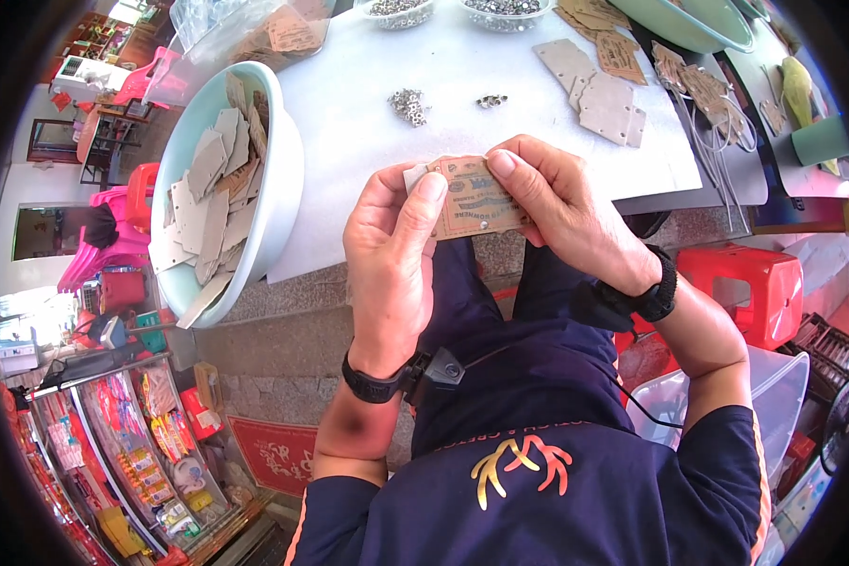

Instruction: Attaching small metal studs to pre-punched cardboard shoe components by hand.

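Note:
Between my two hands is a printed brown cardboard tag [474, 209], held up near the table's front edge. A small round silvery spot, perhaps an eyelet, shows at its lower edge. My left hand [390, 241] pinches the tag's left end, thumb on top. My right hand [575, 203] grips the right end, its thumb pressing on the face and its other fingers mostly hidden behind. Beyond the hands, a small heap of silvery metal pieces [408, 108] lies on the white tabletop [340, 132]. A smaller cluster of metal pieces [491, 101] sits to its right.
A pale green tub [288, 179] full of grey-brown cards [219, 174] stands at the left. Two clear bowls of metal pieces [506, 9] are at the back. Loose cards [606, 108] and stringed tags [707, 90] lie at the right. A red stool [755, 292] stands beside me.

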Demonstrator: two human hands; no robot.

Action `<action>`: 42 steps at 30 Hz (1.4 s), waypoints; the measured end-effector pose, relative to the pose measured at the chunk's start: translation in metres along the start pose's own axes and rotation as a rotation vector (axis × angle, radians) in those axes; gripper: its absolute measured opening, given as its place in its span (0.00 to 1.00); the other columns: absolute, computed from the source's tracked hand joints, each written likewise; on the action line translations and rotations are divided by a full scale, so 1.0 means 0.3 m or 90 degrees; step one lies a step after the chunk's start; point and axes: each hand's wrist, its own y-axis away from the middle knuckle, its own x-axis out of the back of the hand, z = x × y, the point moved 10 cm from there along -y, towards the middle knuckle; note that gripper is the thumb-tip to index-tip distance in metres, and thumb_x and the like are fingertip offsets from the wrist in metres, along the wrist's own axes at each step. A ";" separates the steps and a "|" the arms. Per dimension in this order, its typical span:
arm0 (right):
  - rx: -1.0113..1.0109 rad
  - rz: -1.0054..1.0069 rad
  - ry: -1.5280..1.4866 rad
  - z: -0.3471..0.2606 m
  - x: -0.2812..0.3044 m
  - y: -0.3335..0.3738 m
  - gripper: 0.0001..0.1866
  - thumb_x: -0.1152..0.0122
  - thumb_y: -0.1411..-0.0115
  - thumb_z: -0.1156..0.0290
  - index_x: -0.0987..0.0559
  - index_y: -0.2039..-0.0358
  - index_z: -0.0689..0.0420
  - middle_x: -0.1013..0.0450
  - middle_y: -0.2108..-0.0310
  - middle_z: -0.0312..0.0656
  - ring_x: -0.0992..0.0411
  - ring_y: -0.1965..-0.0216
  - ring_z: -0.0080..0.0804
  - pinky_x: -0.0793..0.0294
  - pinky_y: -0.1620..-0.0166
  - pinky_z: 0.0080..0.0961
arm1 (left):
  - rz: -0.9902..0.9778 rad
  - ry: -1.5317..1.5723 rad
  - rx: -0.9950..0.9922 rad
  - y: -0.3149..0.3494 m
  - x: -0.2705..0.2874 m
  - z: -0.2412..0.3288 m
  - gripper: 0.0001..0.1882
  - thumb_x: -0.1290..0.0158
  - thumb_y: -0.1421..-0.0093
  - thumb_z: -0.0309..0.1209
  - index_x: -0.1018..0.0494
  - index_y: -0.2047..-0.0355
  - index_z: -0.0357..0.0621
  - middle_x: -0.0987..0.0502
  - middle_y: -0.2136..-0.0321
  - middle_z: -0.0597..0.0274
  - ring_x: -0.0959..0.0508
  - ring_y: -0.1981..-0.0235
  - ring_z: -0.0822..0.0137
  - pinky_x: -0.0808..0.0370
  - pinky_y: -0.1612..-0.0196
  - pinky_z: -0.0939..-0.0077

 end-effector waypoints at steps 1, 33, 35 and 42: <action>0.000 0.001 0.000 0.003 0.001 0.001 0.19 0.53 0.30 0.60 0.24 0.62 0.65 0.32 0.81 0.40 0.34 0.80 0.22 0.34 0.76 0.24 | -0.002 0.000 0.005 0.002 -0.002 -0.003 0.10 0.46 0.35 0.27 0.30 0.57 0.35 0.22 0.61 0.58 0.22 0.60 0.74 0.24 0.54 0.79; -0.066 -0.054 -0.191 0.043 -0.039 0.013 0.13 0.53 0.29 0.63 0.30 0.60 0.61 0.29 0.79 0.35 0.36 0.85 0.15 0.37 0.82 0.15 | -0.146 0.026 0.067 -0.007 -0.015 -0.073 0.08 0.52 0.34 0.27 0.31 0.55 0.42 0.22 0.62 0.59 0.24 0.68 0.73 0.27 0.70 0.80; -0.064 -0.081 -0.175 0.035 -0.036 0.004 0.15 0.53 0.29 0.62 0.29 0.60 0.62 0.27 0.79 0.37 0.34 0.85 0.17 0.34 0.81 0.17 | -0.103 0.032 0.067 -0.015 -0.008 -0.072 0.08 0.50 0.34 0.27 0.31 0.56 0.39 0.23 0.65 0.61 0.25 0.69 0.77 0.27 0.70 0.81; 0.178 0.078 0.352 -0.086 0.147 -0.097 0.11 0.43 0.36 0.66 0.22 0.66 0.61 0.25 0.76 0.47 0.24 0.76 0.39 0.27 0.71 0.31 | 0.010 -0.182 -0.060 -0.043 0.085 -0.008 0.09 0.46 0.35 0.30 0.30 0.59 0.39 0.23 0.68 0.63 0.26 0.71 0.80 0.27 0.73 0.84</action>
